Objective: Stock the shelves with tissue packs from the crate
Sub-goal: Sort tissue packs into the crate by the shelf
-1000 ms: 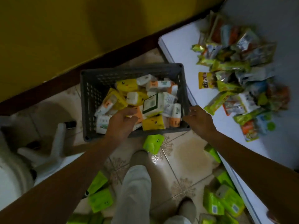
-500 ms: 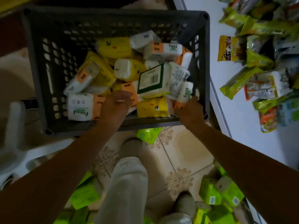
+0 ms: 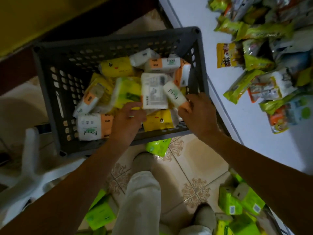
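Mid-pick: your right hand (image 3: pixel 199 114) grips a white-and-orange tissue pack (image 3: pixel 174 94) at 3 o'clock in the grey slotted plastic crate (image 3: pixel 55 92), left hand (image 3: pixel 127 118) touches a white printed pack (image 3: pixel 153 90), hold unclear; lift next.

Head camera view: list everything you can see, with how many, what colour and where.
Crate: one, dark grey, on the floor ahead.
Tissue packs: many, white-orange, yellow, green-white, piled in the crate.
Green packs: several, bright green, loose on the floor by the feet.
Snack packets: many, mixed colours, heaped on the shelf.
Shelf: one, white, right.
Plastic furniture: one, white, lower left, blurred.
Floor: beige patterned tiles.
Legs: two, pale trousers, bottom centre.
Left hand: touches a white labelled pack.
Right hand: grips a white-and-orange pack.
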`<state>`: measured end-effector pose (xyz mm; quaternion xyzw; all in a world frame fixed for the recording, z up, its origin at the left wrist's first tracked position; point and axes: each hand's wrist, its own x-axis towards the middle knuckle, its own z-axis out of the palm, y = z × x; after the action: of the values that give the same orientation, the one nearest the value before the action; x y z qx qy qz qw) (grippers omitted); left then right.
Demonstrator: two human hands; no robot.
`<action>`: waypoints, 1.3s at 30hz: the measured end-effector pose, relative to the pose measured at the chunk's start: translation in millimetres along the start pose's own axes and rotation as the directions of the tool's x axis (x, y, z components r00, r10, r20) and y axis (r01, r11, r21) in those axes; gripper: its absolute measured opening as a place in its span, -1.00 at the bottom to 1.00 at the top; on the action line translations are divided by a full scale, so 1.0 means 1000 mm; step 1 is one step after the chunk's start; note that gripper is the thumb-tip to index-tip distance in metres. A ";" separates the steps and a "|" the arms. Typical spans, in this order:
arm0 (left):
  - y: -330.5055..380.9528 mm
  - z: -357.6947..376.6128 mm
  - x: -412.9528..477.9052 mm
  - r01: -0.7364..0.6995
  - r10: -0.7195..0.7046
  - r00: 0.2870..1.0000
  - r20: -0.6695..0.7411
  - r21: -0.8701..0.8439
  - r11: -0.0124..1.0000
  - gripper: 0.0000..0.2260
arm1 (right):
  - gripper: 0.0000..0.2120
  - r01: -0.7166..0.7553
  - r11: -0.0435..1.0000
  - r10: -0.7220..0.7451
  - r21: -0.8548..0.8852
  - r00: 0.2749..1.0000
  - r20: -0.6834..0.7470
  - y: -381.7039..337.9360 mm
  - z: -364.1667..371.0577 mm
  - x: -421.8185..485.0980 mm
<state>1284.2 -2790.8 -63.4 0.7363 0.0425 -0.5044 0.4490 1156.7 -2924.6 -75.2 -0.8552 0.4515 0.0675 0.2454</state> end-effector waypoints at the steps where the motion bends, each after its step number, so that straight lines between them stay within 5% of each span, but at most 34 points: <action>1: 0.008 0.005 -0.006 0.008 -0.008 1.000 0.018 -0.023 1.000 -0.74 | -0.72 0.113 0.994 -0.113 0.001 0.993 -0.030 -0.003 -0.012 -0.004; 5: 0.044 0.032 -0.034 -0.041 0.047 0.996 0.077 -0.067 0.997 -0.49 | -0.59 0.297 0.951 -0.280 0.086 0.945 -0.171 -0.010 -0.053 -0.024; 10: 0.070 0.059 -0.076 -0.227 0.227 0.972 0.057 0.004 0.974 -0.65 | -0.68 0.271 0.895 -0.188 0.354 0.949 -0.252 -0.005 -0.091 -0.066; 13: 0.081 0.073 -0.104 -0.314 0.309 0.947 0.091 0.041 0.949 -0.64 | -0.36 0.164 0.876 -0.096 0.454 0.981 -0.171 0.016 -0.118 -0.092; 16: 0.094 0.098 -0.137 -0.312 0.309 0.940 0.142 0.000 0.950 -0.63 | -0.17 0.031 0.712 0.016 0.702 0.998 -0.060 0.036 -0.154 -0.118; 18: 0.103 0.121 -0.161 -0.285 0.284 0.944 0.167 -0.016 0.958 -0.65 | -0.18 0.052 0.676 0.046 0.735 0.992 -0.113 0.053 -0.179 -0.137; 23: 0.125 0.172 -0.233 -0.345 0.319 0.899 0.300 0.037 0.938 -0.75 | -0.53 0.150 0.842 0.046 0.517 0.937 -0.348 0.096 -0.258 -0.177; 26: 0.140 0.196 -0.277 -0.422 0.378 0.864 0.333 0.068 0.904 -0.78 | -0.70 0.145 0.849 0.096 0.509 0.904 -0.417 0.110 -0.310 -0.206; 31: 0.166 0.229 -0.349 -0.612 0.553 0.763 0.335 0.096 0.785 -0.77 | -0.72 0.189 0.618 0.290 0.763 0.848 -0.444 0.114 -0.380 -0.255; 39: 0.218 0.257 -0.438 -0.779 0.652 0.580 0.488 0.099 0.619 -0.59 | -0.46 0.233 0.431 0.425 0.872 0.800 -0.424 0.120 -0.465 -0.326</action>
<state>1002.1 -2929.6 390.4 0.6263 -0.4339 -0.4173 0.4953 820.4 -2963.7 396.6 -0.5362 0.5192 -0.4367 0.5022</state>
